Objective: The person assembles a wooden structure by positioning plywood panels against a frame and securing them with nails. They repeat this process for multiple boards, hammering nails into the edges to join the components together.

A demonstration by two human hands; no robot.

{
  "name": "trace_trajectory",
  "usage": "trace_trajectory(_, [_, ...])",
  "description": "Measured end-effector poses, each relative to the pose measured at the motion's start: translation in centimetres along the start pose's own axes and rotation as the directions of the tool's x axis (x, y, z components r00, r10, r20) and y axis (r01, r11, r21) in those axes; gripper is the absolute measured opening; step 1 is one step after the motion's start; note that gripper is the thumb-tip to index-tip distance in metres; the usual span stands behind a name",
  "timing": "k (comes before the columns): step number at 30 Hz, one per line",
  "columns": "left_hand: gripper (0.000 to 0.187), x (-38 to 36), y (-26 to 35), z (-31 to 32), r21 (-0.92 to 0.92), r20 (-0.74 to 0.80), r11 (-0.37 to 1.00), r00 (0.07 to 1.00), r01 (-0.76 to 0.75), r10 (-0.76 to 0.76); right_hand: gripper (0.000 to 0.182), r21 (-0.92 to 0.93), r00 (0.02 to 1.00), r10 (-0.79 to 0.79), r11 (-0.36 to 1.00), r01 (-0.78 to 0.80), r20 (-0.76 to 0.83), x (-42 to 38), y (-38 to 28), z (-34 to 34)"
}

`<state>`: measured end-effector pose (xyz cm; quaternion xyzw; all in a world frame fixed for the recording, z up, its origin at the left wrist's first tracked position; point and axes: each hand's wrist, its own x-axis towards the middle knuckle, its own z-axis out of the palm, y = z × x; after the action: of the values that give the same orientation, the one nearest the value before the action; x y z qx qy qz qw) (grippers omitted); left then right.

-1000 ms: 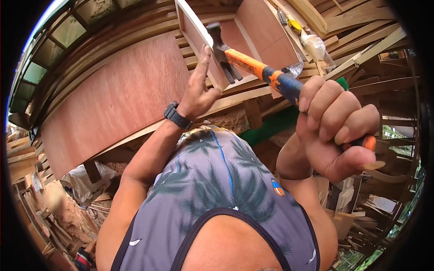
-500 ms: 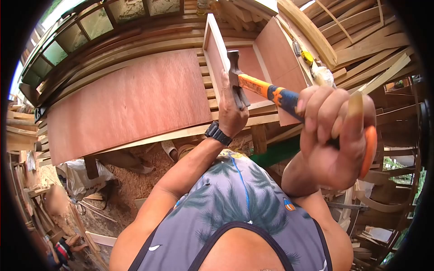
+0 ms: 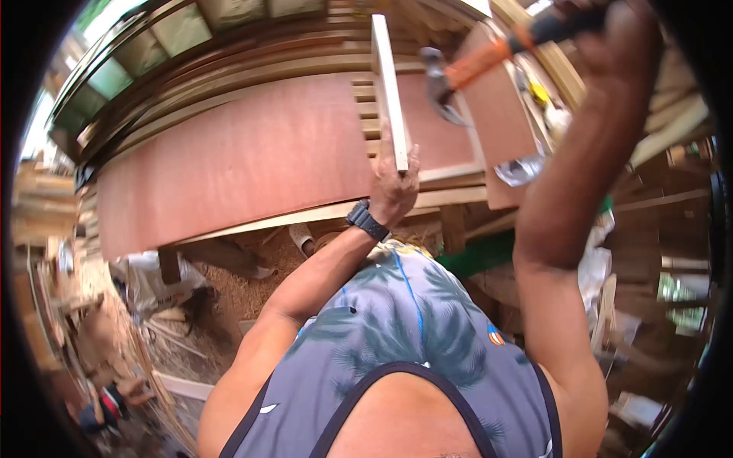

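My left hand (image 3: 394, 187), with a black watch on the wrist, grips the near end of a wooden frame (image 3: 389, 91). The frame stands on edge with its pale narrow side up. In my raised right hand (image 3: 599, 34), partly cut off by the view's top edge, is a claw hammer (image 3: 485, 65) with an orange and black handle. The metal head hangs to the right of the frame, apart from it, with its claw pointing down. Reddish plywood with a pale strip (image 3: 450, 172) lies right of the frame.
A large reddish plywood sheet (image 3: 237, 164) lies on the slatted bench at left. Another plywood piece (image 3: 496, 114) and a yellow tool (image 3: 539, 93) are at right. Glass-paned frames (image 3: 179, 34) stand behind. Another person (image 3: 111, 404) is at lower left.
My right hand has swung up and away with the hammer, its head leaving the frame beside my left hand. The frame has turned to show its edge; my left hand still holds it.
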<state>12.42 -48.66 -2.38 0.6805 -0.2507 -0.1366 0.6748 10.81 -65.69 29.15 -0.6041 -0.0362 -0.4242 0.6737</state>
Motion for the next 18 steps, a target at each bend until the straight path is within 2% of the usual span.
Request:
trace_trajectory(1, [0.039,0.4,-1.7,-2.7,0.227,0.242,0.965,0.952,0.129,-0.185,0.022,0.067,0.989,0.133,0.988,-0.137,0.066,1.4,-0.5,-3.8])
trace_trajectory(2, [0.018,-0.2,0.7,-4.3,-0.102,0.047,0.983,0.987,0.155,-0.151,0.029,0.114,0.957,0.260,0.955,-0.275,0.129,2.7,-1.2,-7.6])
trace_trajectory(3, [0.015,-0.5,-2.0,-5.6,-0.545,0.021,0.823,0.983,0.162,-0.180,0.028,0.189,0.902,0.303,0.910,-0.370,0.308,2.3,-2.1,-9.9])
trace_trajectory(4, [0.024,-0.7,-2.5,-8.1,0.032,-0.166,0.993,0.979,-0.110,0.114,0.026,0.037,0.949,0.189,0.978,-0.204,0.254,1.5,-1.9,-12.0])
trace_trajectory(5, [0.041,-1.0,-2.8,-11.0,0.625,-0.132,0.749,0.916,-0.220,0.379,0.027,0.180,0.957,0.238,0.947,-0.267,0.164,0.0,-2.1,-12.6])
trace_trajectory(6, [0.053,-0.8,-4.0,-12.9,0.550,-0.285,0.821,0.889,-0.155,0.358,0.029,0.218,0.971,0.160,0.956,-0.198,0.178,-1.8,-0.9,-13.2])
trace_trajectory(7, [0.049,-1.5,-3.9,-15.9,0.586,-0.374,0.798,0.827,-0.142,0.421,0.032,0.153,0.962,0.169,0.967,-0.204,0.215,-3.2,-0.8,-13.9])
trace_trajectory(8, [0.045,-2.0,-3.6,-18.9,0.612,-0.442,0.778,0.755,-0.142,0.485,0.033,0.126,0.974,0.175,0.973,-0.194,0.144,-4.3,-0.2,-13.6])
trace_trajectory(9, [0.041,-2.1,-5.5,-21.7,-0.109,-0.728,0.973,0.683,-0.202,0.061,0.033,0.154,0.975,0.206,0.964,-0.217,0.086,-5.3,0.7,-13.9])
trace_trajectory(10, [0.042,-2.1,-7.0,-24.9,-0.743,-0.620,0.585,0.662,-0.324,-0.421,0.033,0.175,0.957,0.233,0.949,-0.262,0.170,-5.8,1.7,-15.8])
trace_trajectory(11, [0.045,-2.7,-3.7,-28.1,-0.773,-0.613,0.524,0.634,-0.358,-0.471,0.033,0.174,0.956,0.226,0.950,-0.258,0.186,-6.5,2.4,-14.7])
trace_trajectory(12, [0.049,-3.5,-0.5,-30.8,-0.799,-0.597,0.460,0.610,-0.388,-0.521,0.035,0.149,0.961,0.274,0.952,-0.266,-0.031,-7.2,3.2,-14.1])
trace_trajectory(14, [0.049,-4.8,-1.3,-36.2,-0.773,-0.634,0.349,0.662,-0.529,-0.399,0.036,0.120,0.961,0.269,0.958,-0.259,-0.072,-8.0,5.0,-13.2])
trace_trajectory(15, [0.048,-5.7,-2.4,-38.8,-0.765,-0.640,0.446,0.630,-0.465,-0.440,0.036,0.114,0.957,0.277,0.957,-0.266,-0.085,-8.2,5.6,-12.7])
trace_trajectory(16, [0.048,-5.4,-3.4,-40.7,-0.752,-0.655,0.452,0.620,-0.480,-0.432,0.037,0.109,0.954,0.285,0.955,-0.275,-0.095,-8.2,6.3,-12.3])
trace_trajectory(17, [0.047,-4.9,-4.2,-42.9,-0.706,-0.708,0.447,0.550,-0.549,-0.443,0.037,0.096,0.942,0.323,0.944,-0.315,-0.090,-8.1,6.9,-12.3])
trace_trajectory(18, [0.045,-4.4,-5.2,-45.2,-0.651,-0.756,0.443,0.474,-0.616,-0.453,0.036,0.083,0.944,0.282,0.959,-0.272,-0.169,-8.2,7.7,-10.9])
